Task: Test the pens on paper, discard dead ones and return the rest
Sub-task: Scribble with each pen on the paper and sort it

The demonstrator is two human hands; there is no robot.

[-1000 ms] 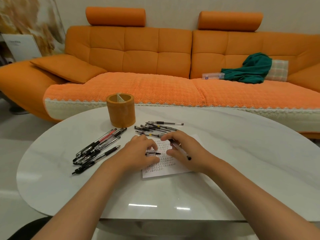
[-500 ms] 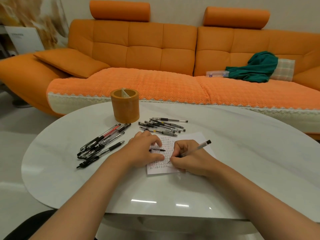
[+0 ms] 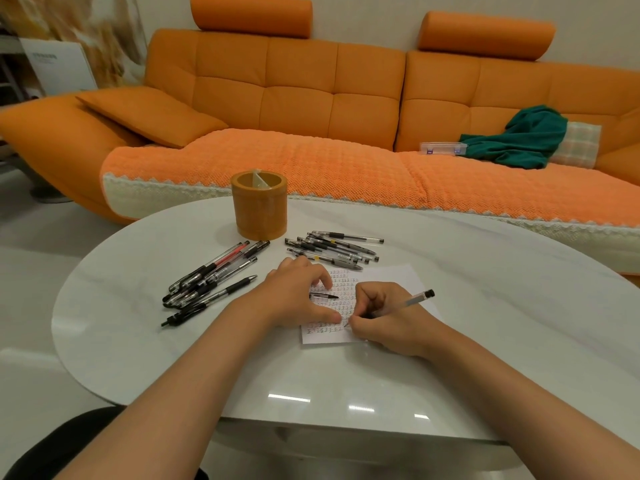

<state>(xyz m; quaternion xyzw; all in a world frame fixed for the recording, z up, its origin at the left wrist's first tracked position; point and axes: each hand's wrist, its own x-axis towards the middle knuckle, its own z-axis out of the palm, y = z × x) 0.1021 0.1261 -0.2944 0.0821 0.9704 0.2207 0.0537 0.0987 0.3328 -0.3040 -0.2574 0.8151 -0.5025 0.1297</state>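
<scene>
Living room, orange tufted sofa behind a glossy white oval desk with faint marble veining. On a small white sheet of paper, covered in rows of small marks, a clear-barrelled pen pinched in the curled right hand; tip down on the sheet's near part, black end up and away to the right, long axis slanted. Left hand flat on the paper's left edge, fingers loosely spread, a short black pen cap lying under them, pointing right. Just beyond the paper, a heap of slim pens lying mostly left to right. To the left, a second bunch of pens, black grips, one red, angled toward the far right. Behind, upright, a round orange pen holder with a divider inside.
</scene>
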